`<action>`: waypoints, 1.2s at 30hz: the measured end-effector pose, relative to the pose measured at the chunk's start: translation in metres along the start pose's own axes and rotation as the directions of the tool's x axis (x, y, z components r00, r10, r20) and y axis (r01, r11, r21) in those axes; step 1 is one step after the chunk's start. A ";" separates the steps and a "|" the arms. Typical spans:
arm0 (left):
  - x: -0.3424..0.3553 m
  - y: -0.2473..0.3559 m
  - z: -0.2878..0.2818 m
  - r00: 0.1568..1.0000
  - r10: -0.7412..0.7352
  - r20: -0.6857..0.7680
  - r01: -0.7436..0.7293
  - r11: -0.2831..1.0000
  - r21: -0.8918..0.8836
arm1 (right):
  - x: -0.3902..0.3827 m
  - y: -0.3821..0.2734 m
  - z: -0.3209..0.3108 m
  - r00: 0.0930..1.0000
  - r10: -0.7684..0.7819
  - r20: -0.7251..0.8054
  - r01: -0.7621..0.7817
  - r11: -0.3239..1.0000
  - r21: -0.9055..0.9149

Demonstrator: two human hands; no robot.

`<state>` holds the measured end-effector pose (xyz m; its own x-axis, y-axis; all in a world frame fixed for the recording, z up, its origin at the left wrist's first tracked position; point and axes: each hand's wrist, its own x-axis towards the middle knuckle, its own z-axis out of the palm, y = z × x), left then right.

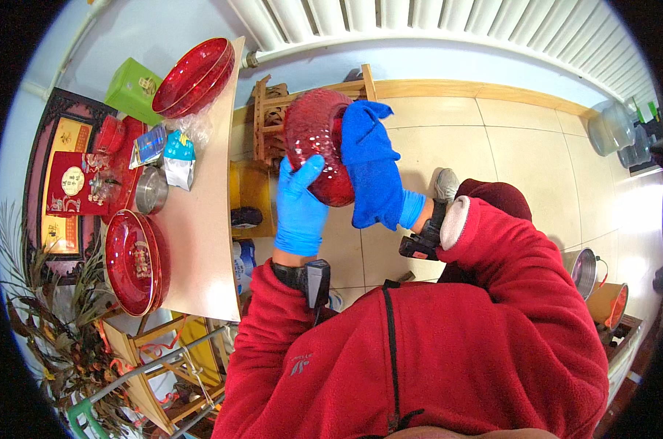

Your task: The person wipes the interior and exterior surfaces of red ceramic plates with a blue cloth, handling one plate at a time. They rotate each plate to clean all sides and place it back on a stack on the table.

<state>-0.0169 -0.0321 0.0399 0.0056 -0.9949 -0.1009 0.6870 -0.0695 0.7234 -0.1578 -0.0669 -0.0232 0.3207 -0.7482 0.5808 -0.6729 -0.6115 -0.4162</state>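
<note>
A round red vessel [313, 135] with a shiny, textured surface is held up in front of me, off the floor, its mouth facing right. My left hand [300, 208], in a blue glove, grips it from below, thumb spread over its side. A dark blue cloth [374, 168] is draped over my right hand [413, 209], which holds it against the vessel's mouth. Only the glove's cuff shows; the fingers are hidden under the cloth, and I cannot tell how far they reach inside.
A table [200, 168] on the left bears two red bowls [134, 263], a metal bowl [151, 190], a green box [132, 91] and a blue-white pouch [179, 157]. A wooden rack [260, 121] stands behind the vessel. A radiator [419, 22] runs along the wall; water jugs [611, 130] stand far right.
</note>
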 end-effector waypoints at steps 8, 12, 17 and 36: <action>-0.005 -0.029 -0.003 0.947 0.005 0.320 -0.317 0.154 0.936 | 0.012 0.026 -0.044 0.990 -0.011 0.143 -0.031 0.957 0.290; 0.000 -0.032 -0.006 0.857 -0.135 0.497 -0.490 -0.510 0.707 | 0.018 0.038 -0.061 0.982 -0.042 0.186 -0.010 0.963 0.269; 0.001 -0.021 -0.001 0.708 -0.359 0.608 -0.650 -0.667 0.363 | 0.021 0.062 -0.054 0.855 0.034 0.518 0.135 0.949 -0.286; 0.018 -0.020 -0.021 0.967 0.249 -0.057 -0.189 0.848 0.495 | 0.018 0.050 -0.052 0.999 0.013 0.031 -0.005 0.971 -0.239</action>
<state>-0.0153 -0.0475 0.0094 0.2177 -0.9751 0.0432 0.2217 0.0925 0.9707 -0.2207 -0.0975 0.0024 0.3328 -0.7637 0.5531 -0.8144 -0.5285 -0.2396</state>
